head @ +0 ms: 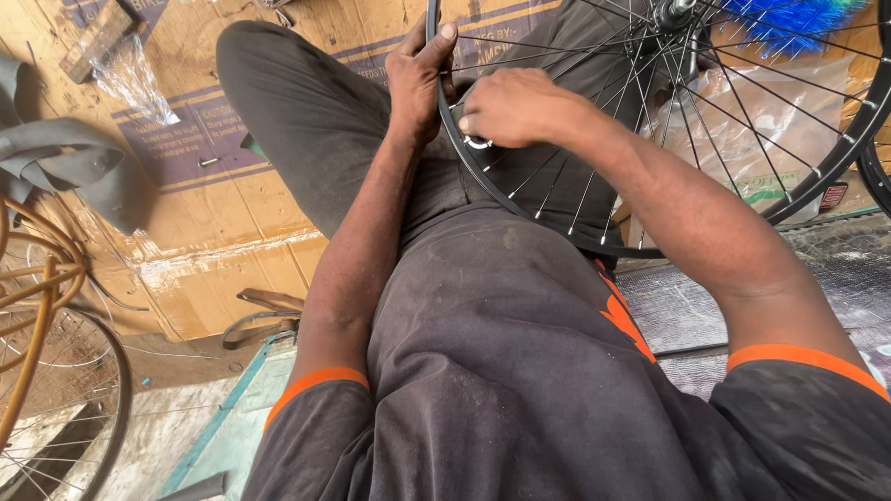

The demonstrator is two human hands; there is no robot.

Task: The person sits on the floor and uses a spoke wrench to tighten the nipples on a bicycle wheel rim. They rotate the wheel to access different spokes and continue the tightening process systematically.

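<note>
Head view shows us seated, with a bicycle wheel [650,139] held upright across our lap, toward one o'clock of the frame. Our left hand [419,79] grips the black rim [445,121] at about eleven o'clock of the wheel, thumb hooked over its outer edge and the other fingers wrapped behind it. Our right hand [515,107] sits just beside it at the inner side of the rim, fingers bunched tight around something small and pale near the spoke ends; what it pinches we cannot tell. The spokes [594,148] look fully laced to the hub [673,14] at twelve o'clock, and the rim is bare of any tyre. We judge the work to be on this one spot of the rim, with the arc running toward three and five o'clock not yet reached; how much is already done the picture does not show.

Around us, flattened cardboard [195,158] covers the floor at ten o'clock, with a grey cloth [70,167] at nine o'clock. A second wheel [88,390] and a tan metal frame [37,288] lie at eight o'clock. A blue brush [789,19] pokes in at one o'clock, behind the spokes. Our raised knee [278,93] crowds the left hand's side, and the spokes themselves hem in the right hand.
</note>
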